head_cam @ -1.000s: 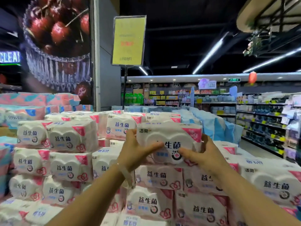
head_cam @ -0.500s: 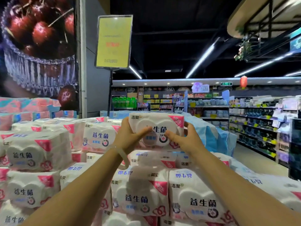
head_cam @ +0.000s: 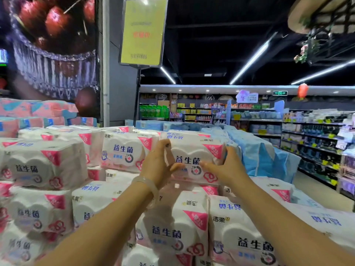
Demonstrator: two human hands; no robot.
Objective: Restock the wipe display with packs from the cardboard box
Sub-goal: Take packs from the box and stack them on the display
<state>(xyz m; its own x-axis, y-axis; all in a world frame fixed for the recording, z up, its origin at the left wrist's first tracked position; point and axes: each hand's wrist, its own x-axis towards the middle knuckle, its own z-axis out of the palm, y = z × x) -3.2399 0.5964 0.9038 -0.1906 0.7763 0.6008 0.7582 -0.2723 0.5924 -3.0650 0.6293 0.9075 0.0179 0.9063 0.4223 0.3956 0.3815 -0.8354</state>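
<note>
The wipe pack has come down onto the display's top row. Both hands have sunk with it toward 6 o'clock.

The wipe pack held up at the display bore large dark-blue characters — 益生菌 — across its white front. The same 益生菌 stood on the neighbouring pack and on the stacked packs below, where the brand 洁柔 showed near a top corner. The yellow sign on its pole carried red and dark print — too blurred to read.
</note>
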